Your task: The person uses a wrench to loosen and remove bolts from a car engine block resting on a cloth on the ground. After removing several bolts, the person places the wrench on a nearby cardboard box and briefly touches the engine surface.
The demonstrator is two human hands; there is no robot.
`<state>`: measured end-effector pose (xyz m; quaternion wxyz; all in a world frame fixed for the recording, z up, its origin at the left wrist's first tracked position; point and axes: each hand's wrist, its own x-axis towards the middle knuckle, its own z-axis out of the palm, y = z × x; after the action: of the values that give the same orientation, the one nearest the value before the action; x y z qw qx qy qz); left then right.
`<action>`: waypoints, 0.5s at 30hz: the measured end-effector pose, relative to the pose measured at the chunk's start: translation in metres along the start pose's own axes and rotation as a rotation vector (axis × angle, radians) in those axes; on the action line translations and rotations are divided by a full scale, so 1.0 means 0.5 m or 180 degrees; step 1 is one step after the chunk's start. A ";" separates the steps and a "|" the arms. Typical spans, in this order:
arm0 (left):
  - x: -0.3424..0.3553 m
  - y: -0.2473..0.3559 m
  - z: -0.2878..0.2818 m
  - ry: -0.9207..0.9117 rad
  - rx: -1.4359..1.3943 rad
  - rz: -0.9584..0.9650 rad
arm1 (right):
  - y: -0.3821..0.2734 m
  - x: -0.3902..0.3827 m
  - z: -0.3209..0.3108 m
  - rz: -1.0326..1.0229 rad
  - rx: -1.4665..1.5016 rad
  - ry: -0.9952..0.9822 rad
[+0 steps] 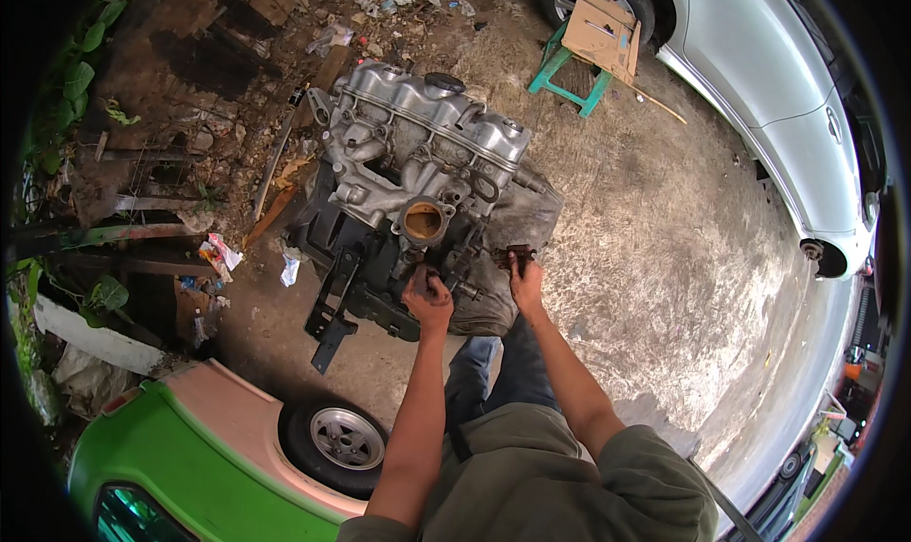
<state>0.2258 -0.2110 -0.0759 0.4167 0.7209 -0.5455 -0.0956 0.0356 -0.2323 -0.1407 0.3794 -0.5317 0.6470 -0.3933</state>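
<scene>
Bending its fingers at the engine's near side, the left hand is set apart from the right hand, whose fingertips meet a small dark-brown piece; whether either hand is clamped on anything I cannot tell. The engine is on the ground in front of the person, its ribbed, silvery metal cover running lengthwise from upper left to lower right, with a round black cap on top. Its circular intake mouth, brown inside, faces up toward the person. Dull cast-metal pipes curve beneath the cover, and a flat black bracket slants out at the lower left. Rough, stained concrete spreads around; beyond sit a glossy green car, a green stool bearing brown cardboard, and a smooth silver car.
</scene>
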 end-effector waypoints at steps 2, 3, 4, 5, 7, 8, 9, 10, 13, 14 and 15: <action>-0.001 0.001 -0.002 -0.0071 0.0035 -0.0099 | -0.017 -0.010 0.002 -0.0012 -0.0107 0.0033; -0.001 0.001 -0.003 -0.0178 0.0041 -0.0253 | -0.022 -0.015 0.004 0.0019 -0.0062 0.0031; -0.001 0.002 -0.003 -0.0091 0.0028 -0.0137 | -0.026 -0.021 0.005 0.0071 0.0005 0.0026; -0.001 0.002 -0.003 -0.0059 0.0014 -0.0108 | -0.028 -0.026 0.006 0.0184 0.0131 -0.0001; 0.000 0.003 -0.003 -0.0016 0.0026 -0.0050 | -0.029 -0.037 0.005 0.0001 -0.0049 -0.0082; 0.001 0.004 -0.003 -0.0005 0.0052 -0.0023 | -0.029 -0.042 0.004 -0.0038 -0.0095 -0.0134; 0.002 0.004 -0.003 -0.0024 0.0055 -0.0036 | -0.028 -0.046 0.004 -0.0180 -0.0179 -0.0165; 0.002 0.005 -0.002 0.0030 0.0082 0.0029 | -0.026 -0.049 0.005 -0.0301 -0.0248 -0.0195; 0.004 0.007 -0.002 0.0079 0.0086 0.0087 | -0.018 -0.055 0.006 -0.0288 -0.0306 -0.0374; 0.004 0.007 -0.002 0.0078 0.0077 0.0094 | -0.013 -0.056 0.006 -0.0333 -0.0336 -0.0420; 0.004 0.007 -0.002 0.0076 0.0067 0.0101 | -0.007 -0.057 0.006 -0.0264 -0.0366 -0.0547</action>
<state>0.2248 -0.2125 -0.0722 0.4170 0.7176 -0.5528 -0.0746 0.0438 -0.2047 -0.1368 0.3857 -0.6107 0.6111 -0.3238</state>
